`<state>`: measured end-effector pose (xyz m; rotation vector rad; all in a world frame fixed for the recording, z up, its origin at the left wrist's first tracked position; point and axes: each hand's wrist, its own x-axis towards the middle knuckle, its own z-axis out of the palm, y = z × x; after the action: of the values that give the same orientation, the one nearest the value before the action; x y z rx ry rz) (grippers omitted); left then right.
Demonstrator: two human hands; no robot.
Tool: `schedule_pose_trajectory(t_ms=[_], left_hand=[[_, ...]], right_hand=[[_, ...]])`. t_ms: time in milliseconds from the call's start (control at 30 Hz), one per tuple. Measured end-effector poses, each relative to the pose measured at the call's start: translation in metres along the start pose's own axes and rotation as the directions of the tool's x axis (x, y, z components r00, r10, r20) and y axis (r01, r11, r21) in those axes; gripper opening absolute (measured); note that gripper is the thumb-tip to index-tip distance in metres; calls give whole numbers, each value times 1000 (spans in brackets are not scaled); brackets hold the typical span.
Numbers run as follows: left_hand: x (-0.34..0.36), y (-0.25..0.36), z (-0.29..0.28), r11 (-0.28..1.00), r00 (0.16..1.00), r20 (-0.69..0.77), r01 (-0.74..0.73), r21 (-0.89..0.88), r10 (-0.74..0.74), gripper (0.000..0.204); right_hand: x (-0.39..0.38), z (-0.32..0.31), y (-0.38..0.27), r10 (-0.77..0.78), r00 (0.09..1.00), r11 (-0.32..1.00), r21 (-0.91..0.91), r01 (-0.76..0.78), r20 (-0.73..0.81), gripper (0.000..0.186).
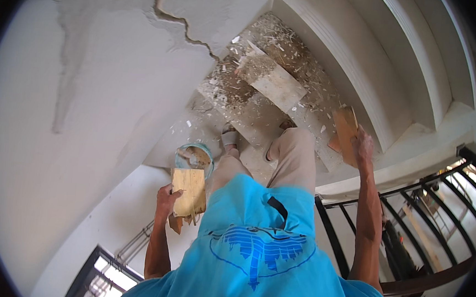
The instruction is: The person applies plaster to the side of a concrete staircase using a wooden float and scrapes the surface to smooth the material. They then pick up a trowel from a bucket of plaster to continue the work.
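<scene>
Left hand (166, 200) is gripping a yellowish board (189, 185), fingers curled, left of lower centre; right hand (364, 147) is clasping a second piece (345, 132), probably wood, right of centre. Chips (228, 84) are littering the landing (262, 120), upper centre; a jagged crack (157, 4) is crossing the white wall (116, 74), upper left; pale steps (360, 52) are curving, upper right.

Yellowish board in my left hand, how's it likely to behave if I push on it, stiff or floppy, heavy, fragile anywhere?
The board is probably stiff: it looks flat though your left hand grips only one side. It seems light enough for one hand, since the other isn't supporting it. Its jagged, splintered lower end may snag or chip.
</scene>
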<state>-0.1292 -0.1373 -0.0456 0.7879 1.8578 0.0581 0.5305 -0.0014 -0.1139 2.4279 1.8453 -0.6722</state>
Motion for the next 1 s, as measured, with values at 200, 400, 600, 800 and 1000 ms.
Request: schedule_pose_trajectory(t_ms=[200,400,600,800,1000], left_hand=[[31,-68,-10,990,997,24,-78,119,76,27],[-26,-137,-49,968,993,10,113,222,-118,21],[-31,-156,-65,890,975,22,191,413,-220,22],[-20,-143,-65,892,977,-7,198,406,-214,24],[-15,-136,-49,936,986,62,127,330,-155,23]], right_hand=[[0,82,-23,151,969,985,-56,-165,-193,31],[14,105,-37,357,904,923,-60,-380,-235,22],[41,150,-30,443,855,879,-56,-473,-271,21],[44,169,-36,505,812,860,95,-501,-293,28],[72,160,-53,291,916,955,140,-261,-278,28]])
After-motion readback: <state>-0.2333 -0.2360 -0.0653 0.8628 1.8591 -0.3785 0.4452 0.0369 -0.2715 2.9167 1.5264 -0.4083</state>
